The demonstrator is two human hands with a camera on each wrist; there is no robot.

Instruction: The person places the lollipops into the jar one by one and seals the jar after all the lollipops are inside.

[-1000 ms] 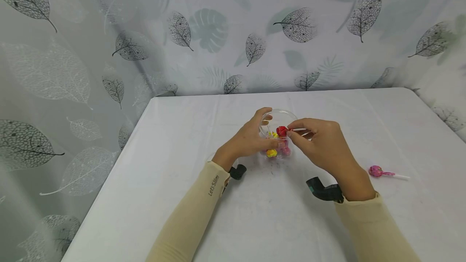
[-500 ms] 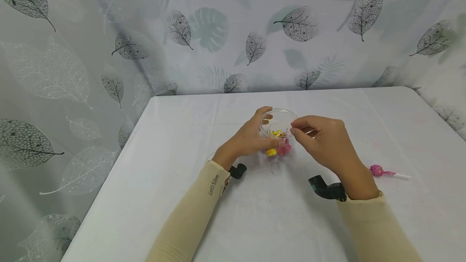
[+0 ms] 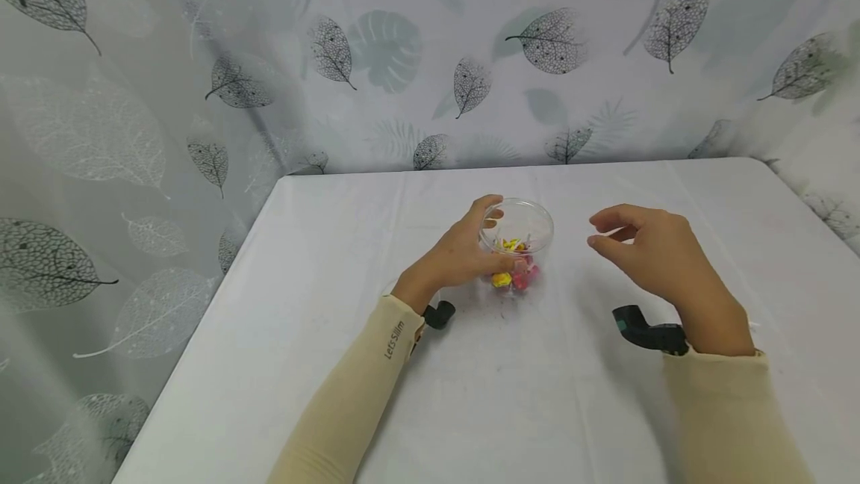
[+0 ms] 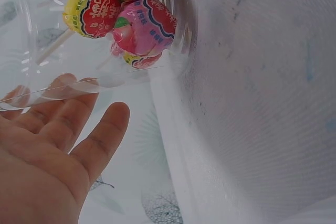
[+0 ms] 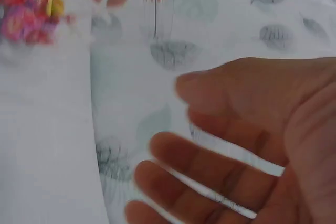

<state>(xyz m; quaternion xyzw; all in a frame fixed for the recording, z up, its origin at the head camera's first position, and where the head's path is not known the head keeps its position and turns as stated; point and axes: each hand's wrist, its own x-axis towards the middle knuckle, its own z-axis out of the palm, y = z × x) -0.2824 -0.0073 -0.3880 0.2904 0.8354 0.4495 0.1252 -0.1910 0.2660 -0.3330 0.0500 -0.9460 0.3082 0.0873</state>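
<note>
My left hand holds a clear plastic jar from its left side, thumb at the near wall and fingers behind. Several wrapped lollipops in yellow, red and pink lie inside, low in the jar. Up close, the left wrist view shows a pink lollipop and a yellow-and-red one through the clear wall. To the right of the jar, apart from it, my right hand hovers with fingers loosely bent. Nothing lies between its thumb and fingertips.
A white stick end shows beside my right wrist; the rest of it is hidden behind the arm. The white-covered table meets a leaf-patterned curtain at the back and left. A clear round edge peeks out behind my left wrist.
My right hand has let a red lollipop go into the jar and moved away to the right, its arm now covering the pink lollipop on the table. The left hand stays on the jar.
</note>
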